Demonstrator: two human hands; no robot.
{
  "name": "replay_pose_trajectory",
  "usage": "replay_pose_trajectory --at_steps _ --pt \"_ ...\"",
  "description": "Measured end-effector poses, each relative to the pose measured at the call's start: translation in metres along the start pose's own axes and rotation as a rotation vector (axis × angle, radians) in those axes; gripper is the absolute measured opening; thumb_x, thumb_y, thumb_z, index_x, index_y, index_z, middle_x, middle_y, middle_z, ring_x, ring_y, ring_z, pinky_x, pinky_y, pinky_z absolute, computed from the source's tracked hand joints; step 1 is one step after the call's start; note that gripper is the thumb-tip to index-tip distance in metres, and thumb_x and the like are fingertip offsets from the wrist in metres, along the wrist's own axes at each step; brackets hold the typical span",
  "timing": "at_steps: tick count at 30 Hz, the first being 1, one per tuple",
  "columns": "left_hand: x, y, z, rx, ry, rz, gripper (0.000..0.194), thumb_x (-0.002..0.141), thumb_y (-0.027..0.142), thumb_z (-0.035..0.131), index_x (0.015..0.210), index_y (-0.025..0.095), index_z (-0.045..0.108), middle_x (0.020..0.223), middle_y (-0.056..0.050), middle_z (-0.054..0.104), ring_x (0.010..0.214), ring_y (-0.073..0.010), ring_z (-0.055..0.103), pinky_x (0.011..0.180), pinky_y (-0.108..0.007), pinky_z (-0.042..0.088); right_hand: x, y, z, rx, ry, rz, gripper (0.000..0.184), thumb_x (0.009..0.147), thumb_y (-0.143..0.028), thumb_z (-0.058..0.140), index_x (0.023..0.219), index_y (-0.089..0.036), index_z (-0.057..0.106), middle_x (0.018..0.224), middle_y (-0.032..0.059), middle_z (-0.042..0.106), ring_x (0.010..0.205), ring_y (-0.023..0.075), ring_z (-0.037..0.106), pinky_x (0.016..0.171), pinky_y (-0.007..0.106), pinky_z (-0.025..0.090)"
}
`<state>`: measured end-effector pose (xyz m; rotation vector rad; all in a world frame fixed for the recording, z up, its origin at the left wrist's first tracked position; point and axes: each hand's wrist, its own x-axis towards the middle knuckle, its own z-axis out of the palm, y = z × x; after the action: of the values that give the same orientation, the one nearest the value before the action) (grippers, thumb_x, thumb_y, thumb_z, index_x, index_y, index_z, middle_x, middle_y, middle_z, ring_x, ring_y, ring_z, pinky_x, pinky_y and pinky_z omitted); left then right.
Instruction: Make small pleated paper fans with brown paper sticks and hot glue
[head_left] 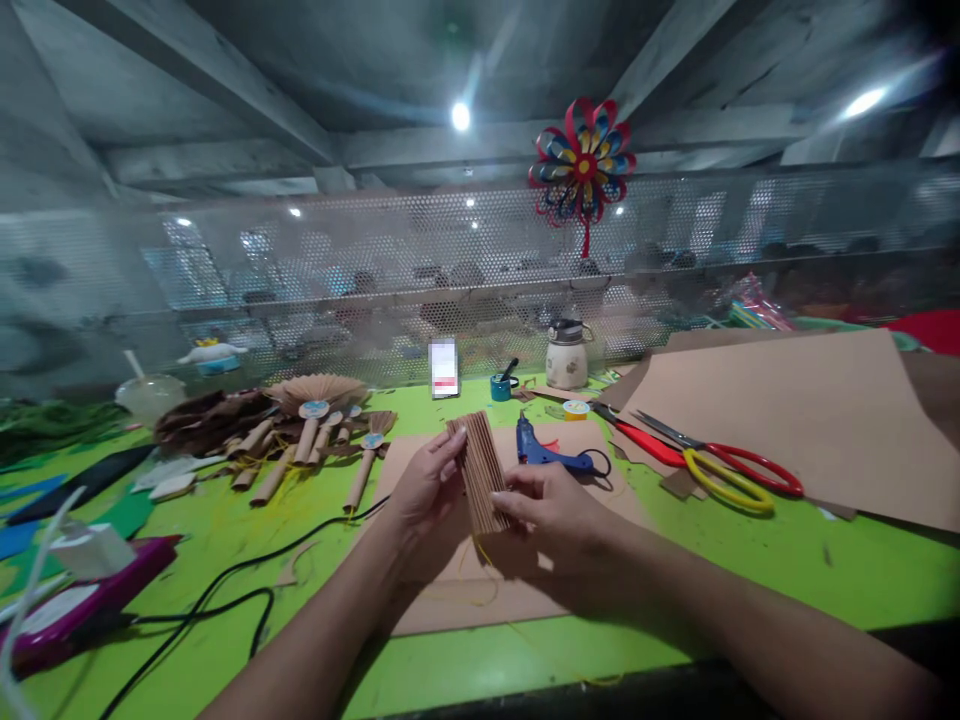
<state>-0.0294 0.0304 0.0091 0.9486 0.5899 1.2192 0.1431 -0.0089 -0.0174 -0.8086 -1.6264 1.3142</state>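
Observation:
A pleated strip of brown paper point(481, 470), folded like an accordion, is held up between both hands. My left hand point(429, 482) pinches its upper left edge. Lower down on the right, my right hand point(546, 500) grips the other edge with thumb and fingers. A yellow thread point(484, 555) hangs from the bottom of the pleats. Beneath lies a flat sheet of brown paper point(442, 610). Just beyond my right hand rests a blue glue gun point(544, 445) on that sheet.
Red-handled and yellow-handled scissors point(720, 470) lie at right before large kraft sheets point(810, 410). Finished paper fans point(311, 430) crowd the left. A phone point(444, 368) and a jug point(566, 358) stand at the back. A black cable point(225, 580) runs from a purple power strip point(97, 600).

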Motion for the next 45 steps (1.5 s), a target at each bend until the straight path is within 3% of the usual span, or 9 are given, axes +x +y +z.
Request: replay_pose_trajectory --at_steps 6,14,21,24,27,32,35,38,45 --pt "-0.008 -0.007 0.009 0.012 -0.042 -0.122 0.029 0.073 0.032 0.079 0.089 0.009 0.069 0.084 -0.011 0.072 0.073 -0.0208 0.069 0.066 -0.03 0.057 -0.002 0.002 0.004 -0.025 0.064 -0.003 0.021 0.086 -0.035 0.063 0.079 -0.016 0.068 0.069 0.0014 0.063 0.06 0.0137 0.055 0.052 0.023 0.041" --pt "-0.016 -0.015 0.014 -0.045 -0.064 -0.253 0.016 0.083 0.027 0.067 0.085 0.01 0.067 0.076 -0.012 0.071 0.063 -0.022 0.068 0.065 -0.038 0.057 -0.004 -0.005 0.002 -0.207 0.13 -0.049 0.035 0.089 -0.045 0.057 0.069 -0.017 0.065 0.063 0.0025 0.061 0.055 0.0144 0.055 0.049 0.024 0.042" --pt "-0.012 -0.013 0.009 0.005 0.025 -0.263 0.02 0.08 0.03 0.071 0.086 0.012 0.065 0.074 -0.009 0.07 0.062 -0.0195 0.067 0.059 -0.032 0.056 0.002 -0.005 -0.014 -0.269 0.405 -0.155 0.035 0.085 -0.042 0.062 0.06 -0.017 0.059 0.053 -0.0006 0.053 0.052 0.0132 0.05 0.05 0.025 0.041" --pt "-0.015 -0.011 0.012 0.036 0.003 -0.32 0.025 0.08 0.033 0.072 0.091 0.012 0.065 0.074 -0.009 0.069 0.059 -0.0191 0.066 0.058 -0.034 0.056 0.004 -0.006 -0.021 -0.221 0.422 -0.182 0.025 0.082 -0.04 0.064 0.079 -0.015 0.067 0.064 0.0007 0.058 0.058 0.0142 0.053 0.054 0.027 0.045" --pt "-0.02 -0.01 0.014 0.034 -0.043 -0.38 0.027 0.081 0.037 0.071 0.092 0.013 0.063 0.071 -0.006 0.067 0.057 -0.0195 0.065 0.058 -0.036 0.056 0.005 -0.009 -0.025 -0.08 0.375 -0.22 0.031 0.079 -0.041 0.068 0.097 -0.015 0.07 0.068 0.0004 0.061 0.059 0.0136 0.055 0.055 0.027 0.048" --pt "-0.023 -0.011 0.013 0.068 -0.112 -0.426 0.028 0.08 0.035 0.073 0.094 0.013 0.063 0.072 -0.006 0.067 0.06 -0.0173 0.064 0.057 -0.032 0.055 0.004 -0.015 -0.031 -0.023 0.326 -0.281 0.024 0.082 -0.036 0.068 0.097 -0.017 0.071 0.068 0.0005 0.061 0.058 0.0125 0.056 0.056 0.028 0.05" --pt "-0.023 -0.011 0.01 0.083 -0.216 -0.458 0.027 0.078 0.032 0.076 0.093 0.012 0.065 0.071 -0.007 0.067 0.06 -0.0166 0.064 0.058 -0.029 0.053 -0.002 -0.028 -0.038 -0.247 0.169 -0.488 0.036 0.081 -0.025 0.069 0.117 -0.023 0.066 0.109 0.0086 0.063 0.098 0.0213 0.061 0.082 0.038 0.053" --pt "-0.024 -0.012 0.008 0.109 -0.308 -0.485 0.025 0.077 0.03 0.077 0.092 0.011 0.067 0.07 -0.007 0.066 0.059 -0.0151 0.063 0.058 -0.027 0.052 -0.01 -0.045 -0.043 -0.572 -0.098 -0.559 0.055 0.079 -0.012 0.068 0.131 -0.028 0.058 0.145 0.0095 0.042 0.134 0.0272 0.039 0.109 0.047 0.036" --pt "-0.024 -0.02 0.006 0.322 -0.444 -0.446 0.042 0.072 0.024 0.079 0.112 0.017 0.068 0.095 -0.009 0.071 0.078 -0.0184 0.066 0.072 -0.03 0.05 -0.017 -0.052 -0.038 -0.859 -0.325 -0.487 0.062 0.078 -0.002 0.063 0.136 -0.021 0.053 0.147 0.0149 0.037 0.135 0.0278 0.036 0.109 0.047 0.037"
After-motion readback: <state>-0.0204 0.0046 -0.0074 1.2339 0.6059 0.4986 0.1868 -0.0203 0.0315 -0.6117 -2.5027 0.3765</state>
